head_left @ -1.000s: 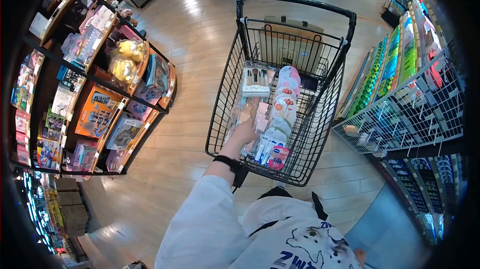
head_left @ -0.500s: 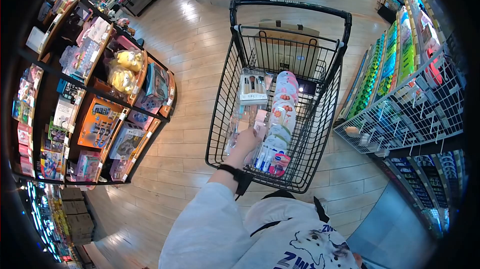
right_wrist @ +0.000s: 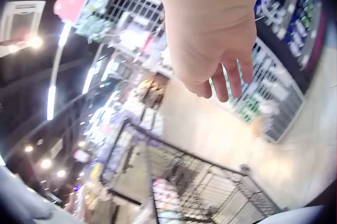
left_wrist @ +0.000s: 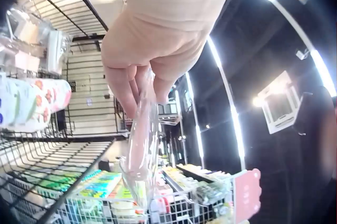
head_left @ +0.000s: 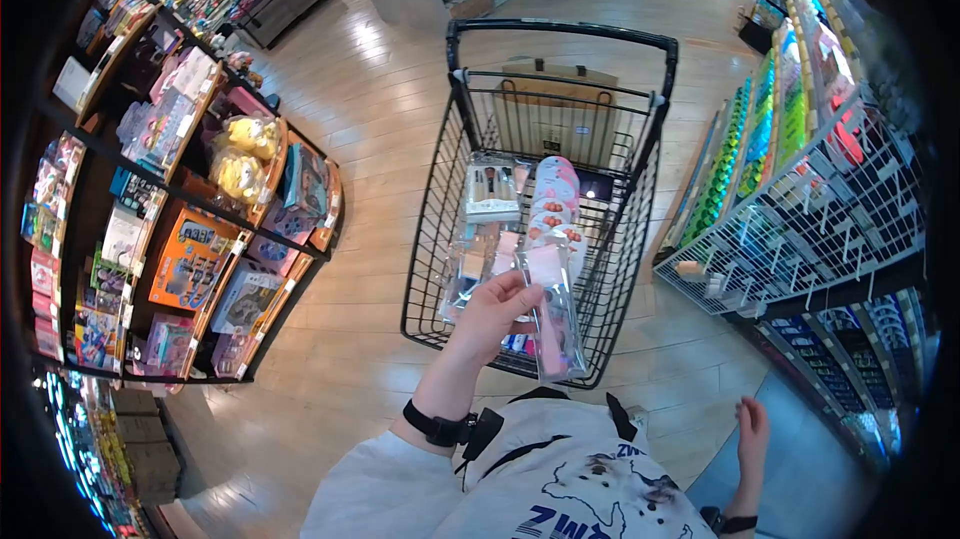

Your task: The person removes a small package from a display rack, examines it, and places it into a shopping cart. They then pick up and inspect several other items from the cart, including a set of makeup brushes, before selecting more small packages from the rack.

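My left hand (head_left: 490,317) pinches a flat clear plastic pack (head_left: 552,311) between thumb and fingers, above the near end of a black wire shopping cart (head_left: 562,28). Something long and pink lies inside the pack; its kind I cannot tell. Seen edge-on in the left wrist view, the pack (left_wrist: 141,145) hangs below the fingers. Within the cart are a boxed makeup brush set (head_left: 492,191), a row of round-ended printed packs (head_left: 556,197) and clear packets (head_left: 466,274). My right hand (head_left: 752,434) hangs beside my body with loose fingers, holding nothing.
Left of the cart stands a shelf unit with boxed toys and yellow plush toys (head_left: 240,171). A white wire rack (head_left: 800,229) of hanging goods borders the right side. A beige case-like box (head_left: 560,124) shows at the cart's far end. Wooden floor (head_left: 370,269) runs between.
My left hand has lifted the clear pack out of the cart and drawn it towards my body. My right hand has come into view at the lower right. The cart sits slightly lower in view.
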Available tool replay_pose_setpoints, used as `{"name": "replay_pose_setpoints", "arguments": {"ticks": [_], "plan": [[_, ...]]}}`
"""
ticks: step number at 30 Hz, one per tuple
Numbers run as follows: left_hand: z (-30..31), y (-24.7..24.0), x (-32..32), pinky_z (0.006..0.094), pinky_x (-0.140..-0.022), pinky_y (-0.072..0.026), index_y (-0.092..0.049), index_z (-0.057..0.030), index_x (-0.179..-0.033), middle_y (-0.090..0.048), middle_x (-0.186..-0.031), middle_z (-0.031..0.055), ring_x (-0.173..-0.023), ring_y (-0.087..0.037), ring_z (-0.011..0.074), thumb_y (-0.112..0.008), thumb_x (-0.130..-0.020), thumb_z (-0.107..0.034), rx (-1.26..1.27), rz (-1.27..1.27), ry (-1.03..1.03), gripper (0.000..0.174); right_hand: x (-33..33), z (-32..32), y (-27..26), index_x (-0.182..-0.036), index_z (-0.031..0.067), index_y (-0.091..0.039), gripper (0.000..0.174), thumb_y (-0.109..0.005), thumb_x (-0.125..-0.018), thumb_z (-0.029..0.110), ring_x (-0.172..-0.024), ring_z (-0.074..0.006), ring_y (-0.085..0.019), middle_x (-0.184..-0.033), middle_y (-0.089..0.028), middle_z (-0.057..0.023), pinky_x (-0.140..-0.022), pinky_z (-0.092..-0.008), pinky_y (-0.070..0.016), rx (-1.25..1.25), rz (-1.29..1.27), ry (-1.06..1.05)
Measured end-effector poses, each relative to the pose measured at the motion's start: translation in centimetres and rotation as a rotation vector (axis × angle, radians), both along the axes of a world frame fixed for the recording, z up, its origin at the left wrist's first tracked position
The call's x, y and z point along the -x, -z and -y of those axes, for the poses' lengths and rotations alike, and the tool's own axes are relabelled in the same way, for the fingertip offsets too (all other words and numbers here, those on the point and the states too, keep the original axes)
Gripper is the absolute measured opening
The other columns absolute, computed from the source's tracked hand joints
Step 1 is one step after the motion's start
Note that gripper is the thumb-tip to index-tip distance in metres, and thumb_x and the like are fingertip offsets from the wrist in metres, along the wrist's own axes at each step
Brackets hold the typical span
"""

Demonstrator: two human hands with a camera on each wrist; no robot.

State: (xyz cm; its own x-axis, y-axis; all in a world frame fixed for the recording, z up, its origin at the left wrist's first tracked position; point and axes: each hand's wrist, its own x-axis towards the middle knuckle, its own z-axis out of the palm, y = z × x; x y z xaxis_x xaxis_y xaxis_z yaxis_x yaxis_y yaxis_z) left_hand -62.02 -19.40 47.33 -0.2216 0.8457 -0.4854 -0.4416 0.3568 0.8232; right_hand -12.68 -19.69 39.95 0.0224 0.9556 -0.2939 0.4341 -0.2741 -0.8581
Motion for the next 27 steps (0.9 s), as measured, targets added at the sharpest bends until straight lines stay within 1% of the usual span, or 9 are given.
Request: {"name": "replay_pose_setpoints", "arguments": {"ticks": [5,8,9,11,14,16,18,20,27], "plan": [[-0.5,-4.6,-4.4,0.0195,-0.06,-0.0486,-0.058,-0.0039,-0.105,-0.061,-0.086,-0.0006,-0.074,-0.057,0.0061,-0.062,-0.084,-0.018,-0.07,-0.017,0.228,0.026,12.4,-3.5,-9.9,-0.111,-0.001,-0.053,0.023,-0.05,-0.089,0.007,-0.096,-0.0157,-0.057,-0.102,-0.06,-0.0096,-0.085,-0.0279,-0.0436,-0.043,-0.2,-0.33],[-0.7,-7.1,-6.2,0.0174,-0.059,-0.0467,-0.059,-0.0023,-0.106,-0.062,-0.083,0.0007,-0.069,-0.056,0.005,-0.063,-0.084,-0.015,-0.124,-0.07,0.35,0.026,16.8,-3.1,-13.7,-0.114,-0.0002,-0.051,0.027,-0.051,-0.088,0.006,-0.097,-0.0163,-0.056,-0.105,-0.06,-0.0095,-0.087,-0.0292,-0.0435,0.01,-0.362,-0.488],[-0.6,-7.8,-6.8,0.018,-0.06,-0.0474,-0.059,-0.0023,-0.108,-0.062,-0.083,0.0009,-0.07,-0.056,0.005,-0.062,-0.084,-0.014,-0.158,-0.072,0.349,0.027,17.7,-2.8,-14.7,-0.114,-0.0002,-0.051,0.027,-0.051,-0.088,0.006,-0.097,-0.0163,-0.056,-0.105,-0.06,-0.0095,-0.087,-0.0292,-0.0435,0.004,-0.36,-0.47],[-0.6,-8.8,-7.7,0.0185,-0.061,-0.0481,-0.059,-0.0022,-0.109,-0.063,-0.084,0.0012,-0.07,-0.056,0.005,-0.062,-0.084,-0.012,-0.193,-0.072,0.359,0.028,18.9,-2.3,-16.1,-0.117,0.0004,-0.051,0.033,-0.056,-0.085,0.009,-0.095,-0.0153,-0.056,-0.104,-0.06,-0.0087,-0.085,-0.0293,-0.0434,-0.011,-0.376,-0.646],[-0.5,-9.3,-8.5,0.0195,-0.062,-0.047,-0.061,-0.0002,-0.102,-0.062,-0.086,0.0016,-0.072,-0.056,0.0059,-0.064,-0.08,-0.01,-0.24,-0.053,0.414,0.024,19.1,-1.5,-16.5,-0.116,-0.0011,-0.051,0.037,-0.06,-0.083,0.015,-0.09,-0.018,-0.059,-0.102,-0.062,-0.0123,-0.078,-0.0285,-0.0443,-0.063,-0.318,-0.688],[-0.5,-9.3,-8.8,0.021,-0.065,-0.0502,-0.059,-0.002,-0.11,-0.063,-0.086,0.0019,-0.073,-0.057,0.0062,-0.061,-0.083,-0.008,-0.273,-0.011,0.449,0.028,18.8,-1.1,-16.0,-0.115,-0.001,-0.052,0.037,-0.06,-0.083,0.015,-0.087,-0.0177,-0.059,-0.099,-0.062,-0.0122,-0.076,-0.0284,-0.0448,-0.072,-0.336,-0.665],[-0.5,-9.3,-9.2,0.0211,-0.065,-0.0505,-0.059,-0.0019,-0.111,-0.063,-0.087,0.0023,-0.074,-0.058,0.0064,-0.061,-0.083,-0.007,-0.285,0.007,0.458,0.028,18.5,-0.8,-15.8,-0.114,-0.001,-0.052,0.036,-0.061,-0.082,0.014,-0.085,-0.0174,-0.059,-0.097,-0.063,-0.012,-0.074,-0.0283,-0.0453,-0.079,-0.354,-0.642],[-0.7,-9.4,-9.5,0.0212,-0.065,-0.0509,-0.058,-0.0018,-0.111,-0.063,-0.087,0.0026,-0.074,-0.058,0.0066,-0.061,-0.083,-0.007,-0.299,0.025,0.465,0.028,18.3,-0.7,-15.9,-0.113,-0.0011,-0.053,0.035,-0.062,-0.081,0.012,-0.078,-0.0154,-0.059,-0.089,-0.063,-0.0103,-0.069,-0.0271,-0.0462,-0.102,-0.356,-0.615],[-1.1,-9.6,-10.4,0.0215,-0.063,-0.0493,-0.059,0.0018,-0.106,-0.063,-0.089,0.0045,-0.076,-0.058,0.008,-0.064,-0.081,-0.01,-0.274,0.014,0.468,0.028,17.7,-0.5,-15.8,-0.111,-0.0016,-0.054,0.032,-0.061,-0.082,0.01,-0.069,-0.0113,-0.056,-0.081,-0.061,-0.0071,-0.064,-0.0248,-0.0458,-0.106,-0.389,-0.573]]}}
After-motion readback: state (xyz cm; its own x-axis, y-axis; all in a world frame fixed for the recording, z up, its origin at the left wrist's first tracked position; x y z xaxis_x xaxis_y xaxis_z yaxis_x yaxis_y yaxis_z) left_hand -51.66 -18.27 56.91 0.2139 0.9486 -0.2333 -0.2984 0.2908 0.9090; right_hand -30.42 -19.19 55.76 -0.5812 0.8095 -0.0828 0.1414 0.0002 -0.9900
